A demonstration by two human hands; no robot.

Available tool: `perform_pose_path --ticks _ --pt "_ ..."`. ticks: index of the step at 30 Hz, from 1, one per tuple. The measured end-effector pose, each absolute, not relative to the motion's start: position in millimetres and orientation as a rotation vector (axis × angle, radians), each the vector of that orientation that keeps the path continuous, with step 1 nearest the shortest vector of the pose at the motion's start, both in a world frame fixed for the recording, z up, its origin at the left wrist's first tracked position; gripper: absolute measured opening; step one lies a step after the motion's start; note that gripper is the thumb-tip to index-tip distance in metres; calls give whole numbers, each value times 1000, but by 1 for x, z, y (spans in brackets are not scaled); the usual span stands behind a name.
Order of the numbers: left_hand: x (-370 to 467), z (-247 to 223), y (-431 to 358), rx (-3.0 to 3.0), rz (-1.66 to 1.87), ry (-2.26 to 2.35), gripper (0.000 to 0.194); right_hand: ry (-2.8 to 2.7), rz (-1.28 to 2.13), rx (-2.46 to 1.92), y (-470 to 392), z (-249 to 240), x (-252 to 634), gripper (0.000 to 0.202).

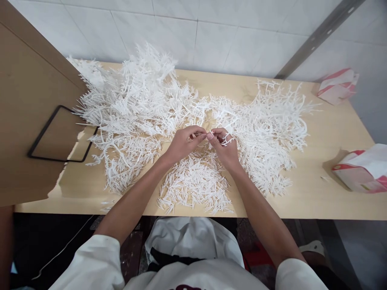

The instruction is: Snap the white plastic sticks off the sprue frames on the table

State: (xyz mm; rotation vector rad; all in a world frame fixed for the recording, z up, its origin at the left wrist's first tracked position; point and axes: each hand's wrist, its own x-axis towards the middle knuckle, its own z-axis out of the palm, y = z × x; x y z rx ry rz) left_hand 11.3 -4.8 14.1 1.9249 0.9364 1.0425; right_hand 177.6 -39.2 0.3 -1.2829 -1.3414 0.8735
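Over the middle of the table [326, 161], my two hands meet at the fingertips. My right hand [227, 154] is closed on a thin white branched plastic piece [227, 141], whose twigs stick out past the fingers. My left hand [183, 145] pinches with thumb and forefinger right beside it; what lies between those tips is too small to make out. Below the hands spreads a low heap of short loose white sticks [196, 183]. A tall tangle of white branched pieces [133, 96] rises to the left, and another branched pile [269, 121] lies to the right.
A cardboard box [33, 100] with a black wire frame [45, 131] stands at the left edge. Two red-and-white paper packets [338, 86] sit on the right side. Behind the table is a tiled wall [217, 36] with a metal upright [320, 36].
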Motion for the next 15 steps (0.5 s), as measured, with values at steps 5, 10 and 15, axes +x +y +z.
perform_pose_path --ticks 5,10,15 --pt "10 8 -5 2206 1181 1045 14 -1518 887 -1343 -38 -2 183 33" --pt "17 10 -13 1975 1145 1066 14 -1663 794 -1293 -40 3 183 37" --pt "22 6 -8 1344 1179 971 9 -1607 737 -1271 -44 11 177 31"
